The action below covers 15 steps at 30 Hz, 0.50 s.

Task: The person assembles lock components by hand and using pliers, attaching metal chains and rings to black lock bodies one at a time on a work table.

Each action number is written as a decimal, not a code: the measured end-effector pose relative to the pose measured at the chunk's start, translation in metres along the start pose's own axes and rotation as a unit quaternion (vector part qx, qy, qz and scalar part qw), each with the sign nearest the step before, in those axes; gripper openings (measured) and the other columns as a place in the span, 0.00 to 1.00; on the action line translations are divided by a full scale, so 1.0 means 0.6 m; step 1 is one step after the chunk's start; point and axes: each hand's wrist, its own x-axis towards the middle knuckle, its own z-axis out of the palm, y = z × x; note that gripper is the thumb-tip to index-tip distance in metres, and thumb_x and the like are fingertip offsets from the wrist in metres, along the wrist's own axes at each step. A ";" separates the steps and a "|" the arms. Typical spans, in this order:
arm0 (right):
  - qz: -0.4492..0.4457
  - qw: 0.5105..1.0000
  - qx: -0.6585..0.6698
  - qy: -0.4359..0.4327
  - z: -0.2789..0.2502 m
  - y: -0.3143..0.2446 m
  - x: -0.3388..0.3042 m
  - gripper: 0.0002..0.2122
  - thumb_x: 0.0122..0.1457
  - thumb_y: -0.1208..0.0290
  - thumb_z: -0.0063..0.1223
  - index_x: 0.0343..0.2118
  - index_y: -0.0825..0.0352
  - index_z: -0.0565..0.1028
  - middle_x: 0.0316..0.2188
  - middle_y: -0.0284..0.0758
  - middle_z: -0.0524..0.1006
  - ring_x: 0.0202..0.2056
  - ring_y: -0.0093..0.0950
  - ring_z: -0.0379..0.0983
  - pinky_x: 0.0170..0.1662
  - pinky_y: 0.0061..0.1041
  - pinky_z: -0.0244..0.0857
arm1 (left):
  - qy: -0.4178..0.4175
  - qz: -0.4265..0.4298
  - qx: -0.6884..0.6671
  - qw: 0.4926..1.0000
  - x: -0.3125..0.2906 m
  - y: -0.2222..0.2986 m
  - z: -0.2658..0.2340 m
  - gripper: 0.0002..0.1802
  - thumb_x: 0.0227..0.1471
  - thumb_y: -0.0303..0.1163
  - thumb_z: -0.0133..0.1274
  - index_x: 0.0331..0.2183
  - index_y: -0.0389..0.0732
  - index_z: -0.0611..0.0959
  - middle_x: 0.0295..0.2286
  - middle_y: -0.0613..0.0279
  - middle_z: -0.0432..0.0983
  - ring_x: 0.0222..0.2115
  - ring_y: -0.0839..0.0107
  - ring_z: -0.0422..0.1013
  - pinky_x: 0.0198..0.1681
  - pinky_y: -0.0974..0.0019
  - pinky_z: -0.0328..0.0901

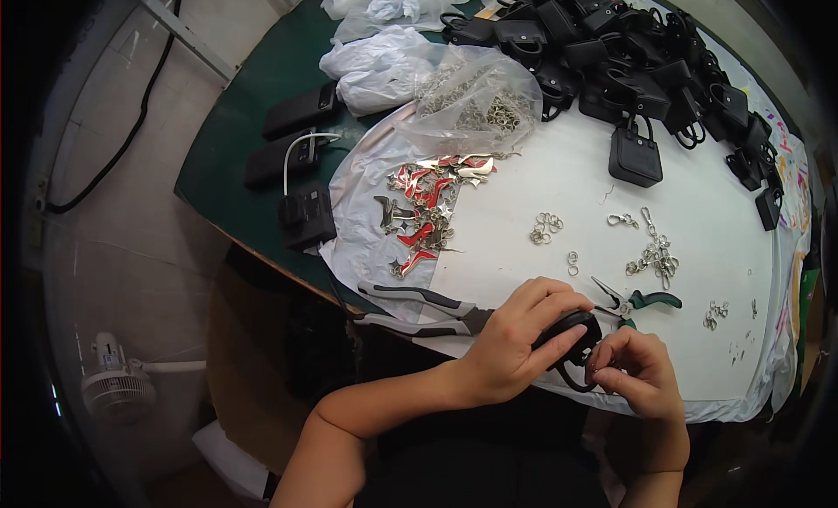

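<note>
My left hand (511,346) is wrapped round a small black handbag (576,327), held over the near edge of the table with its loop handle hanging down. My right hand (644,373) pinches at that handle's side; whatever lies between its fingertips is too small to make out. Just beyond the bag lie green-handled pliers (655,299) with their jaws apart. Large grey-and-black pliers (410,298) lie left of my left hand, their head partly hidden behind it. Farther off are a cluster of silver rings (546,227) and a heap of rings and clasps (655,259).
Black mini handbags (602,37) are piled at the far right, one handbag (635,154) standing apart. Red and silver boot-shaped charms (423,211) lie left of centre, below a clear bag of chains (480,102). Black power banks (305,216) sit on the green tabletop (223,172).
</note>
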 end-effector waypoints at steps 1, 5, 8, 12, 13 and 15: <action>0.002 1.000 0.002 0.005 0.009 0.001 -0.003 0.03 0.59 0.82 0.56 0.35 0.71 0.73 0.29 0.35 0.80 0.30 0.20 0.75 0.33 0.20 0.69 | -0.005 -0.001 -0.004 1.000 -0.003 -0.004 0.004 0.12 0.58 0.24 0.54 0.45 0.35 0.80 0.33 0.57 0.77 0.34 0.65 0.75 0.44 0.67 0.69; 0.074 0.994 0.076 0.009 0.041 0.016 -0.013 0.04 0.58 0.83 0.57 0.35 0.72 0.75 0.32 0.38 0.80 0.28 0.18 0.74 0.28 0.17 0.67 | -0.048 -0.078 -0.148 0.985 -0.024 -0.028 0.022 0.11 0.60 0.23 0.54 0.45 0.32 0.79 0.36 0.53 0.81 0.37 0.69 0.78 0.43 0.69 0.70; -0.064 0.980 0.123 0.140 0.047 0.026 -0.004 0.04 0.55 0.86 0.59 0.33 0.74 0.76 0.40 0.41 0.76 0.29 0.20 0.73 0.31 0.17 0.69 | 0.001 -0.088 -0.140 0.986 -0.027 -0.036 0.023 0.09 0.58 0.21 0.56 0.41 0.30 0.79 0.32 0.51 0.83 0.33 0.71 0.80 0.40 0.71 0.73; -0.089 0.975 0.081 0.187 0.027 0.036 0.008 0.05 0.52 0.85 0.63 0.31 0.71 0.80 0.37 0.35 0.75 0.29 0.17 0.71 0.33 0.16 0.65 | 0.011 -0.088 -0.138 0.986 -0.021 -0.034 0.026 0.10 0.53 0.24 0.62 0.39 0.33 0.83 0.31 0.56 0.83 0.29 0.71 0.79 0.34 0.72 0.71; -0.087 0.981 0.040 0.170 0.026 0.035 0.010 0.06 0.51 0.84 0.64 0.31 0.70 0.80 0.35 0.33 0.76 0.28 0.16 0.70 0.32 0.16 0.64 | 0.000 -0.088 -0.144 0.986 -0.019 -0.035 0.025 0.10 0.53 0.24 0.62 0.39 0.33 0.83 0.31 0.56 0.83 0.29 0.71 0.79 0.34 0.72 0.71; -0.084 0.984 0.000 0.160 0.025 0.037 0.016 0.06 0.50 0.84 0.65 0.31 0.70 0.81 0.33 0.31 0.76 0.28 0.15 0.69 0.32 0.16 0.63 | -0.003 -0.055 -0.115 0.992 -0.018 -0.035 0.021 0.10 0.53 0.24 0.62 0.39 0.32 0.84 0.30 0.55 0.83 0.28 0.70 0.79 0.34 0.72 0.71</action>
